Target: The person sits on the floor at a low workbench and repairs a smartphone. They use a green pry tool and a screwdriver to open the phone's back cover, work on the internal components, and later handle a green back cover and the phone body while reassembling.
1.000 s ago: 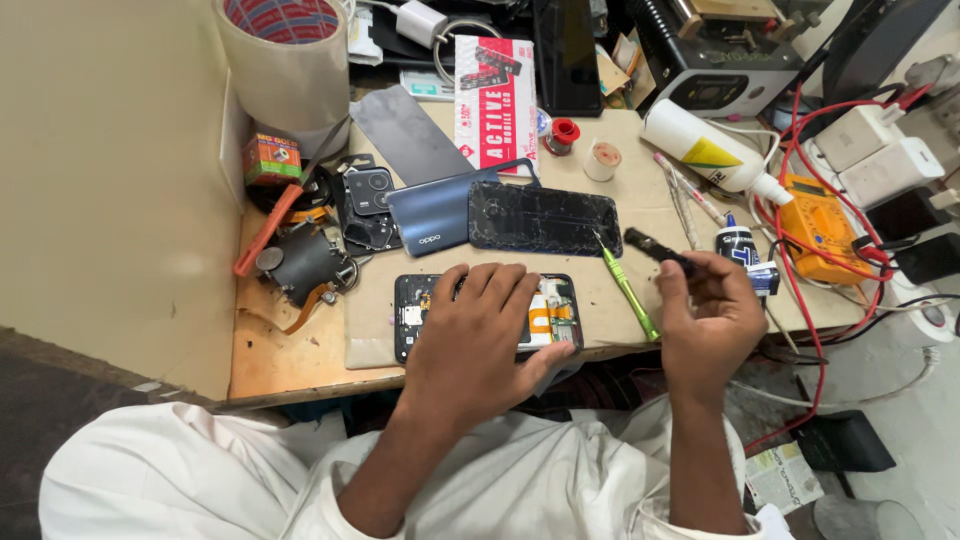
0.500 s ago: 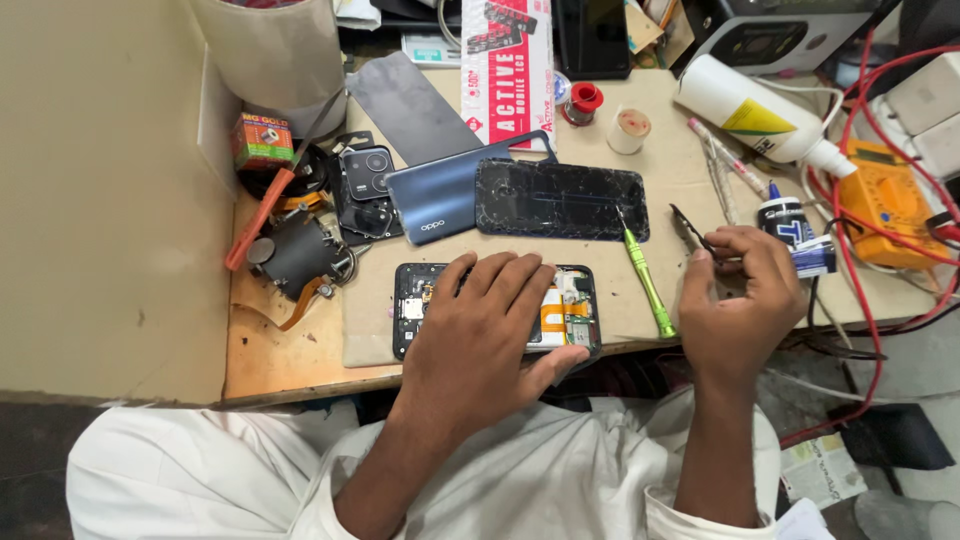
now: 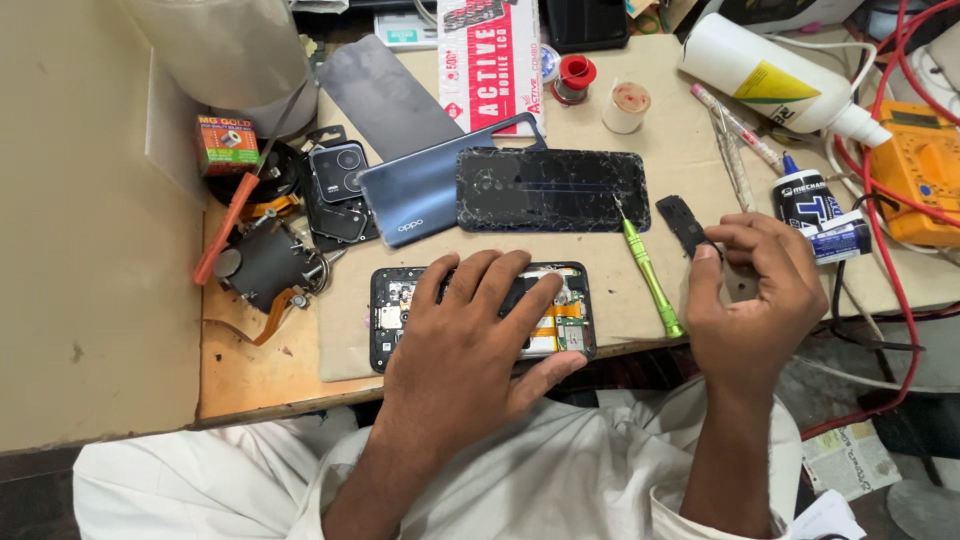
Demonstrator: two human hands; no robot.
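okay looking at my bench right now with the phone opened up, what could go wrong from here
The left hand lies flat across the opened phone, so pressure or skin contact might harm its exposed board and orange flex. The phone sits close to the table edge and could slide off. The right hand pinches a small black part above a crowded surface; if dropped, it could get lost.

The left hand (image 3: 470, 335) covers the middle of the opened phone (image 3: 392, 312), so the parts beneath its palm cannot be seen. The small black part (image 3: 684, 222) is partly hidden by the right hand (image 3: 752, 300) pinching it. Beyond that hand, the white bottle (image 3: 760, 75) and yellow multimeter (image 3: 925, 170) are cut off by the picture's edge.
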